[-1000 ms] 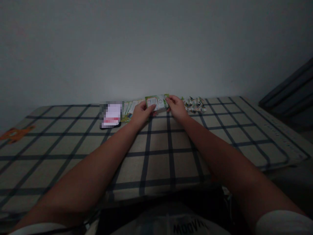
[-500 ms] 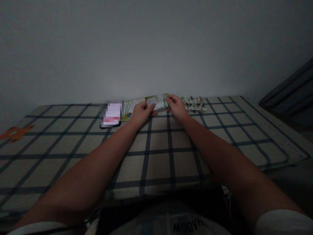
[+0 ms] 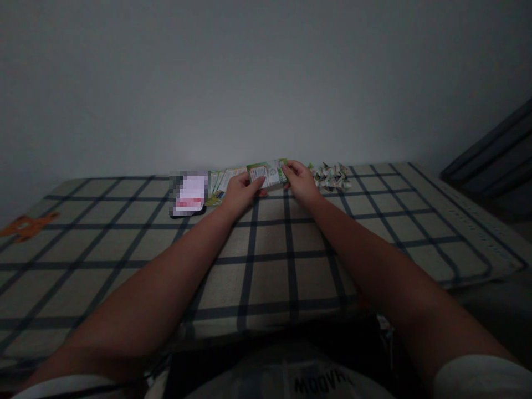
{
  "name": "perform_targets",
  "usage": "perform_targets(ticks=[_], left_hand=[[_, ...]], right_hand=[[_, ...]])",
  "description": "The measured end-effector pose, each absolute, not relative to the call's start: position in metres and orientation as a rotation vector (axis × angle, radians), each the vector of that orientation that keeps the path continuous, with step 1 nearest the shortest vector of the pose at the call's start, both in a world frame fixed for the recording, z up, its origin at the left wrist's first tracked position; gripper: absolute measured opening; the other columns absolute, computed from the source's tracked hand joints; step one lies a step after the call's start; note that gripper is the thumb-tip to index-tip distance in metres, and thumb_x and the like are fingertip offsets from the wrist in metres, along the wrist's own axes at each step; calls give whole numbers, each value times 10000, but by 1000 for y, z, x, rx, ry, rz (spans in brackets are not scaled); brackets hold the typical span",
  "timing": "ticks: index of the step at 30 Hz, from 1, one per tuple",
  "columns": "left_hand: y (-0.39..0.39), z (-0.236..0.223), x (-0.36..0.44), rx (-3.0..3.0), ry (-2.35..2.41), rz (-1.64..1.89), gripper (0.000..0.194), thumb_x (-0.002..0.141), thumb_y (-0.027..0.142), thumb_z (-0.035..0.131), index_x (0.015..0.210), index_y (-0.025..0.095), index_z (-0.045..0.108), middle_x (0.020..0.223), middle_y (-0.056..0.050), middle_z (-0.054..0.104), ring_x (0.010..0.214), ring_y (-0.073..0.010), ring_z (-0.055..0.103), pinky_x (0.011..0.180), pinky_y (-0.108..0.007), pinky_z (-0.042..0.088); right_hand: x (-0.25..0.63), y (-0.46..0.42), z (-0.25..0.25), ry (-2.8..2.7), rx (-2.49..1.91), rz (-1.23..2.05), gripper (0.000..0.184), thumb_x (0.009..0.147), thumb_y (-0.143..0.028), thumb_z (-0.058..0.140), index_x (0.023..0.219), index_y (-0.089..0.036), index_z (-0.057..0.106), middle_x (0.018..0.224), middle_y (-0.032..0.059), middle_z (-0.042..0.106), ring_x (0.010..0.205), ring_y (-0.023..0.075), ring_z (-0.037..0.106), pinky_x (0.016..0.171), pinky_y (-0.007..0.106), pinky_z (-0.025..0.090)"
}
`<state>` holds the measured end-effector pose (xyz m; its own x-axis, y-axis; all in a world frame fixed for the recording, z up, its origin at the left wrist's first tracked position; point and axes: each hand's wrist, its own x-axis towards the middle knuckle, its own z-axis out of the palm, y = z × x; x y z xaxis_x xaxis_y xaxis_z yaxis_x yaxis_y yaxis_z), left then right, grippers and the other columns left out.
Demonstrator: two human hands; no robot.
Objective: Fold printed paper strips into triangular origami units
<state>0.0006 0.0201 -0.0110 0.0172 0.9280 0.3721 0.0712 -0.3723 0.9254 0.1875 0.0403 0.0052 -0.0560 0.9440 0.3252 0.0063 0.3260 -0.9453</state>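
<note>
A green-and-white printed piece of paper (image 3: 271,173) is stretched between my two hands above the far part of the table. My left hand (image 3: 241,192) pinches its left end, thumb on the front face. At the opposite end, my right hand (image 3: 301,180) grips it between thumb and fingers. Similar printed sheets (image 3: 220,185) lie just left of my left hand and are partly covered by it. To the right of my right hand is a cluster of small folded paper pieces (image 3: 332,176) with pointed tips.
A phone (image 3: 190,194) with a blurred-out screen lies left of the sheets. The checked tablecloth (image 3: 266,277) reaches back to the grey wall (image 3: 266,83). An orange shape (image 3: 29,226) shows at the far left. A dark striped surface (image 3: 494,144) slants at the right.
The paper between my hands has shifted very slightly. Both hands and everything on the table stay in nearly the same place.
</note>
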Motion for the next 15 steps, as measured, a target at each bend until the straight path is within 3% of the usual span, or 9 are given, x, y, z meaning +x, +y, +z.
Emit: perform_targets(ticks=[10,15], left_hand=[[21,-9,-1,1545,1087,1526,377,838,519,794,973,168,764,817,-65,768,583,-151,676,572,-278,559],[21,-8,0,1465,1035,1530,392,803,505,821,1002,169,774,932,-83,801,606,-139,682,581,-268,573]], right_hand=[[186,41,4,-1391,-952,1006,320,935,-511,671,1070,-223,640,1005,41,722,766,131,653,499,190,459],[185,38,5,-1383,-972,1072,217,907,-410,716,918,-204,649,907,30,715,700,115,638,488,183,444]])
